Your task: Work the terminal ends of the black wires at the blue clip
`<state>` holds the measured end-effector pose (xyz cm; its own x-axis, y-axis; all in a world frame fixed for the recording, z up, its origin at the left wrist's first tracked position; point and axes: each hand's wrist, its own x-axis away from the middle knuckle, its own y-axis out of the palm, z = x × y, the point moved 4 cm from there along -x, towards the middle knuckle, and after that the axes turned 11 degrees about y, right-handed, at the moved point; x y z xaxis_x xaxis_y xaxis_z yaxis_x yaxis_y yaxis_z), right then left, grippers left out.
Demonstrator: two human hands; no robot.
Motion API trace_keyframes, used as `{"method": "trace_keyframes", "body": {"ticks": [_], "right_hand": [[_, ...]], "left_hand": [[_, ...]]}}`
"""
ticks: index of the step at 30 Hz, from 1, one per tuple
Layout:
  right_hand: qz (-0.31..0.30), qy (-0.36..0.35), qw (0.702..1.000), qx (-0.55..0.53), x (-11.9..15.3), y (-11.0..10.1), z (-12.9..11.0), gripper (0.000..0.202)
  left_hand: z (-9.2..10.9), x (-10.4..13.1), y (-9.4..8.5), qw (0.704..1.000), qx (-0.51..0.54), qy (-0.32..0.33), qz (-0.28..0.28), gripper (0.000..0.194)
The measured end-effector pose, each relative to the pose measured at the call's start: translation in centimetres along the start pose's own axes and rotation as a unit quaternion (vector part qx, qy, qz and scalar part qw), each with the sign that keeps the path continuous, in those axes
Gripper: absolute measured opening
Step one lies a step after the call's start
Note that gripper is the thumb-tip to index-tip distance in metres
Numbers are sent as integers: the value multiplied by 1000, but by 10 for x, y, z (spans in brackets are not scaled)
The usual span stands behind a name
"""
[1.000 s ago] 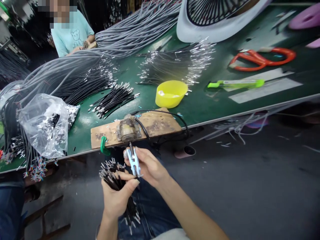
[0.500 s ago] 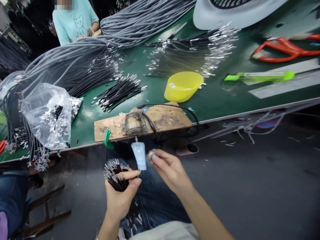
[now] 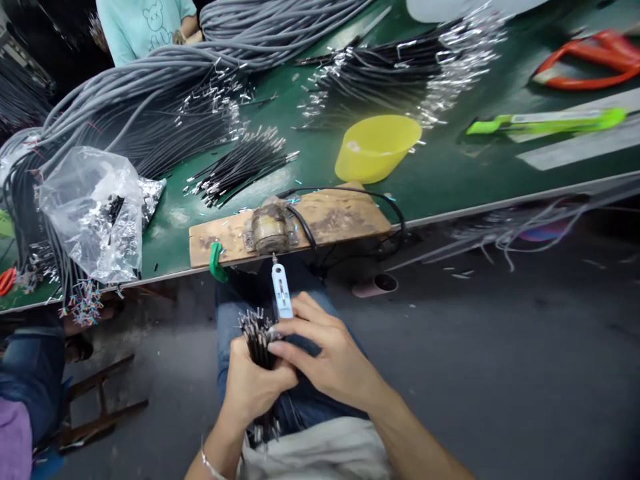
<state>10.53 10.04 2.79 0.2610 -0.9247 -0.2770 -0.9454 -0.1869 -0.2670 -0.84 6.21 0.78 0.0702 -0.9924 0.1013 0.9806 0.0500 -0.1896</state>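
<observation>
From where I stand, at the far left a crumpled clear plastic bag slumps at the edge of the green-topped table; right of it a loose pile of short black wires with silvery ends lies flat; below, over the worker's lap, the left hand is wrapped round an upright bundle of thin black metal-tipped wires; the bundle looks light and springy, its smooth coating likely to let single wires slide, its fine tips easily bent, so the coated middle seems the place to hold; just above, a brown drum-shaped motor sits on a worn wooden board, a pale-blue plastic piece on its shaft; the right hand comes in beside that piece, thumb and forefinger at the bundle's upper end, though I cannot tell whether they pinch a wire; farther right stands a translucent yellow cup-like container, then a bright-green cutter.
</observation>
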Motion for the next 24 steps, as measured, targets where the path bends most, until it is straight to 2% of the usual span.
{"method": "trace_keyframes", "body": {"ticks": [5,8,10,12,15,17,18,19,22,24], "right_hand": [[86,98,987,-90,2,2,15,28],[122,167,965,-162,8,12,26,21],[123,202,944,-232,12,20,32,15],[92,235,907,-338,14,29,36,15],[13,288,816,-501,13,41,37,19],[-36,309,774,-552,11,43,36,20],[-47,307,771,-556,9,42,35,22],[-46,297,782,-545,8,38,35,23],[-22,226,868,-443,5,21,34,20],[-25,186,911,-367,4,14,31,14]], "left_hand": [[-6,-3,-7,997,17,-22,76,8],[-11,-1,-10,989,42,-20,142,19],[-13,2,-9,984,68,-17,164,26],[-15,4,-5,982,106,-23,153,33],[-18,6,0,980,155,-43,116,38],[-19,5,1,979,169,-47,99,40],[-20,5,1,979,173,-47,93,40],[-20,4,1,979,176,-50,87,41],[-21,5,1,978,188,-64,69,42],[-21,6,2,976,196,-75,59,42]]}}
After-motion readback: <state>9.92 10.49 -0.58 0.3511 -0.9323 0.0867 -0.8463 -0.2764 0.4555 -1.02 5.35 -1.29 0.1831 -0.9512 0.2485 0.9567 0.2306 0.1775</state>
